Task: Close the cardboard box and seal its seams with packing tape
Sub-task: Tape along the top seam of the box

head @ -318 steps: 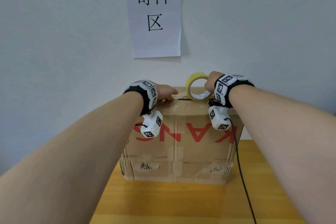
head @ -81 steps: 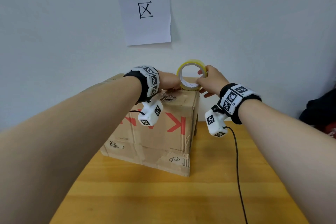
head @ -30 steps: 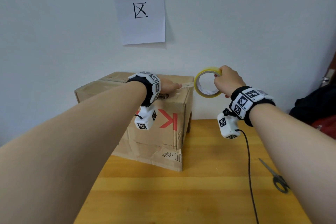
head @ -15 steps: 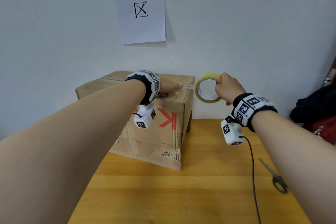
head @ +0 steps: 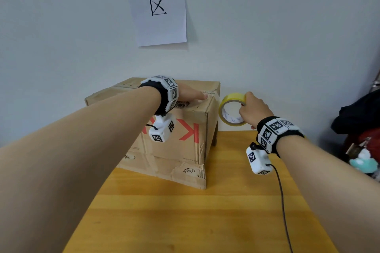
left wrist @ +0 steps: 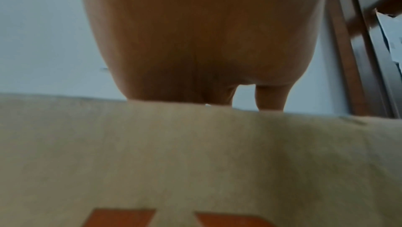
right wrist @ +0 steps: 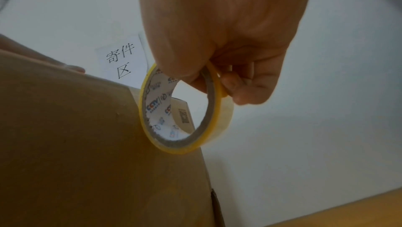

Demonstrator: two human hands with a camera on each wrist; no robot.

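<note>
A closed cardboard box point(head: 176, 150) with red lettering stands on the wooden table point(head: 195, 215) against the wall. My left hand point(head: 191, 95) lies flat on the box top near its right edge, fingers straight, pressing on the tape there; the left wrist view shows the palm point(left wrist: 202, 50) over the box face point(left wrist: 195, 153). My right hand point(head: 253, 110) pinches a yellow tape roll point(head: 231, 112) just right of the box's right side, below its top edge. In the right wrist view the thumb goes through the tape roll point(right wrist: 185, 115), which hangs against the box side point(right wrist: 76, 144).
A paper sign point(head: 157, 4) hangs on the wall above the box. A dark and red bag point(head: 359, 121) sits at the far right. A black cable point(head: 282, 201) runs from my right wrist over the table toward the front.
The tape roll in my right hand has come down from level with the box top to beside its right side. My left hand stays pressed on the top.
</note>
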